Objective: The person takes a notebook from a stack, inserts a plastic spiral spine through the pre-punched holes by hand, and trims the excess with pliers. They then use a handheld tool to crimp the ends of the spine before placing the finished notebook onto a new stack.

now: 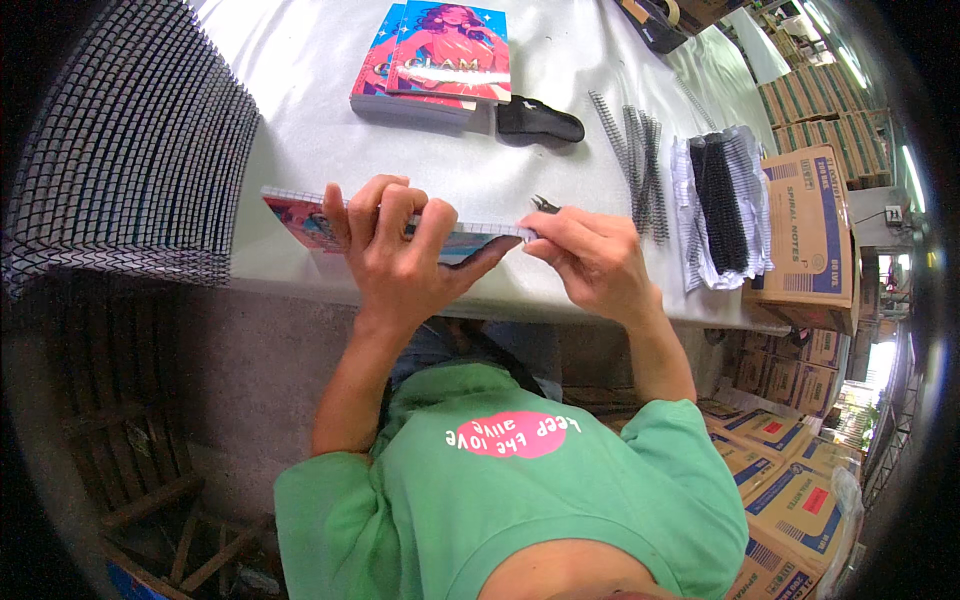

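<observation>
My left hand point(395, 245) grips a thin notebook point(300, 218) with a colourful cover, tilted on its long edge with the bound edge up. Its fingers lie over the top edge, and the thumb presses on the near side. At the notebook's right end, the fingertips of my right hand point(590, 255) pinch the corner of the bound edge. Dark metal jaws of small pliers point(545, 204) stick out beyond the right fingers; their handles are hidden in the hand. Whether a wire end is between those fingertips cannot be made out.
Beyond lie a notebook stack point(450, 55) and a black object point(540, 120). Loose dark spiral coils point(640, 165) and a bundle of black coils point(720, 205) on white wrapping lie right, beside a cardboard box point(805, 225). A tall black gridded mass point(130, 140) stands left.
</observation>
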A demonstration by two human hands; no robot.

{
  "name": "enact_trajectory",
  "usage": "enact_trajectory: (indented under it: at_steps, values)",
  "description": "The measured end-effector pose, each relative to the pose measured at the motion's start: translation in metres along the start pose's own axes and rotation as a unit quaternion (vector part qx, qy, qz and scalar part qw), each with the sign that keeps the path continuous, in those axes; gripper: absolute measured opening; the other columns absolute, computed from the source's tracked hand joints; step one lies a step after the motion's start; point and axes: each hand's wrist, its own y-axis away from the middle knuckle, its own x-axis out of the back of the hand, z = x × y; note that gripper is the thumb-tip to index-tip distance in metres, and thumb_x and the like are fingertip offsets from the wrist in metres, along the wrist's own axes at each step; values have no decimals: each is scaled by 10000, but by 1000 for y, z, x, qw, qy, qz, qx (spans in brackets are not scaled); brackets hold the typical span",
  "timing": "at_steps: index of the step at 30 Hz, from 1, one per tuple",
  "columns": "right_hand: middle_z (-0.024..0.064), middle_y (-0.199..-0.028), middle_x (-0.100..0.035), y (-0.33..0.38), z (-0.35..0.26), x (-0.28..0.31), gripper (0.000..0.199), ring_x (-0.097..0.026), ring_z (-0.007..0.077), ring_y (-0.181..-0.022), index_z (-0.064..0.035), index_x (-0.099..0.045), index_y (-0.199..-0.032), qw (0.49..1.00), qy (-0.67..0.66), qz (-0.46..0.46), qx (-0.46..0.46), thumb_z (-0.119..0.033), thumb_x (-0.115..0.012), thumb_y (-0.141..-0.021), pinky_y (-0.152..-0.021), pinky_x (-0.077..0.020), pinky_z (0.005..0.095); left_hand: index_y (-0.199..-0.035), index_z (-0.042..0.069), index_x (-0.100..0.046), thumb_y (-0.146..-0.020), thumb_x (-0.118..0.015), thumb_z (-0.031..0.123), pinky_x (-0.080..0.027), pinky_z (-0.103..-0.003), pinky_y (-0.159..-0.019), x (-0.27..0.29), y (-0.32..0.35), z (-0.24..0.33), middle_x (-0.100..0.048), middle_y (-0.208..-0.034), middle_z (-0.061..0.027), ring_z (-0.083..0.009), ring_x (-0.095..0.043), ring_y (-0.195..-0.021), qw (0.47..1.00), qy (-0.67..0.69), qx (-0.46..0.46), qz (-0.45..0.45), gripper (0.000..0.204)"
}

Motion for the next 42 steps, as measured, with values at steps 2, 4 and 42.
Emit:
enact_trajectory:
  at_steps: [2, 4, 42]
  values:
    - [99, -758, -627, -3, 3, 6, 143, -599, 197, -560, -43, -619, -943, 986, -112, -87, -83, -46, -607, -800, -505, -466, 285, -711, 141, -542, -572, -766, 488, -133, -506, -1067, -1, 5, -8, -458, -774, -13, -214, -486, -927, 1000, 3, -25, 9, 435]
    - [109, -939, -663, -15, 20, 20, 161, -629, 194, -605, -19, -613, -962, 903, -302, -239, -192, -77, -493, -872, -572, -505, 272, -731, 140, -543, -565, -768, 495, -151, -507, -1058, 6, 6, -14, -460, -801, -21, -221, -481, -926, 999, 19, -26, -21, 453]
    - [136, -852, -686, -20, 59, -24, 124, -657, 204, -813, -28, -713, -840, 915, -378, 13, -143, -49, -661, -730, -786, -510, 338, -1048, 95, -542, -585, -766, 521, -118, -491, -1079, 10, 3, -1, -568, -887, -73, -318, -424, -1223, 991, 129, 20, 0, 668]
